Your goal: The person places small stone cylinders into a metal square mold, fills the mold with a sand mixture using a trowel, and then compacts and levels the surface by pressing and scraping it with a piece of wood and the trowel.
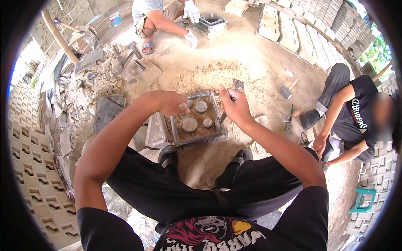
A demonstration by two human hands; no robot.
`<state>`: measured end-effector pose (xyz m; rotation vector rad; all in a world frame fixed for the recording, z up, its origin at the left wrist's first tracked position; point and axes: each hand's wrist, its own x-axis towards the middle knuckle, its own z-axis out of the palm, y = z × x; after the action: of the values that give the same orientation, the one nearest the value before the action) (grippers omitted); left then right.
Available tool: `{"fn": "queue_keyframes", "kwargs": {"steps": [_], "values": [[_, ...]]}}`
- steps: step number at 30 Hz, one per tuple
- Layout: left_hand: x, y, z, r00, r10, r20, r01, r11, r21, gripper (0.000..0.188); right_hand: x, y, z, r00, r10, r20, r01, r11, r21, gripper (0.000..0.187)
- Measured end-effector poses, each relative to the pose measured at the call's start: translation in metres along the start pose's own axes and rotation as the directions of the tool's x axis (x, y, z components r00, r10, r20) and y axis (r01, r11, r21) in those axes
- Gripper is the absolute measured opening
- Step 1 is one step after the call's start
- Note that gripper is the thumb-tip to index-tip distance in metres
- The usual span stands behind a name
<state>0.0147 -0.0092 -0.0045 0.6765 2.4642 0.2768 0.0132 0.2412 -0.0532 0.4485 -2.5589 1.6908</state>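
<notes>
Between my feet lies a square metal mould [222, 133] packed with brown sand, with three round grey discs of different sizes showing on top. My left hand [171, 103] reaches over the mould's far left corner, fingers curled down; whatever they hold is hidden. My right hand [237, 109] is closed around a thin dark metal tool [222, 117], which points down along the mould's right side. The tool's exact kind cannot be made out. A pale block [158, 131] leans against the mould's left side.
Loose sand [217, 73] is heaped beyond the mould. Broken rubble [90, 85] lies left, near a hammer [135, 50]. A mallet [286, 91] lies right. One person [157, 19] crouches at another mould [210, 26]; another [349, 108] sits right. Pale moulded blocks [289, 35] stand in rows.
</notes>
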Motion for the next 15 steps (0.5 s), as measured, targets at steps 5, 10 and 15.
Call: {"fn": "queue_keyframes", "kwargs": {"steps": [5,10,15], "values": [[-0.007,0.017,-0.005,0.999,-0.028,-0.021,0.028,0.999,0.015,0.046,-0.011,0.006,-0.003,0.998,-0.008,0.058,0.010,0.999,-0.038,0.058],[0.009,0.024,0.011,0.999,-0.039,-0.024,0.040,0.999,0.033,0.057,0.005,0.007,-0.023,0.962,0.057,0.266,-0.019,0.989,-0.145,0.055],[0.060,0.029,0.053,0.980,0.048,-0.191,-0.061,0.996,-0.061,0.064,0.008,0.018,-0.040,0.840,-0.428,0.333,0.541,0.711,-0.449,0.061]]}}
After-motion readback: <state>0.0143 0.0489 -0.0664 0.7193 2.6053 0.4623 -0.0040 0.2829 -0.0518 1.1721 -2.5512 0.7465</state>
